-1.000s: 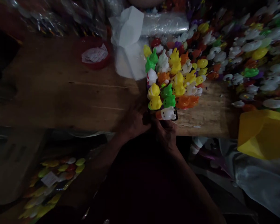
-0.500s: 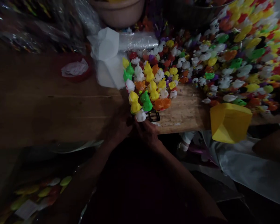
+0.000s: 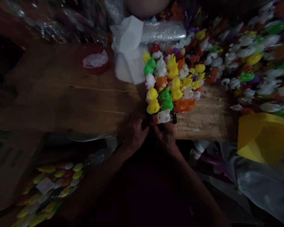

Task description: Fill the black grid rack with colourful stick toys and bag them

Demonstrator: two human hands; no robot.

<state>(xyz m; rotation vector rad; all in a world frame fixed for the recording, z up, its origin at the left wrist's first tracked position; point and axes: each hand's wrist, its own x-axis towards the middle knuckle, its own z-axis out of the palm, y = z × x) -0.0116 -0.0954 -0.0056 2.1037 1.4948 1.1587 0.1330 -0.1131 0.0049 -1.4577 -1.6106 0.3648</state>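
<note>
Small glossy figurines [image 3: 175,83] in yellow, green, white and orange stand packed in rows on a black grid tray [image 3: 174,118], of which only a corner shows. At its near edge lies a white figurine [image 3: 164,116] with a dark-dotted face and an orange part at its left end. My right hand [image 3: 167,135] is just below this figurine, fingers curled against the tray's near side. My left hand [image 3: 135,132] is closed by the tray's near left corner, its thumb toward the right hand. Shadow hides the fingertips and what they grip.
Loose figurines [image 3: 246,60] are heaped on the right. A yellow scoop-like container [image 3: 262,135] sits at the table's right front edge. Behind the tray are a white plastic bag [image 3: 130,60] and a clear film roll [image 3: 164,31]. A red dish [image 3: 97,68] holds crumpled paper. Bagged figurines [image 3: 49,186] lie below left.
The view has swung left, so everything sits farther right. The front white figurine has turned to show its face and an orange part, and covers more of the grid. Both hands stay near it.
</note>
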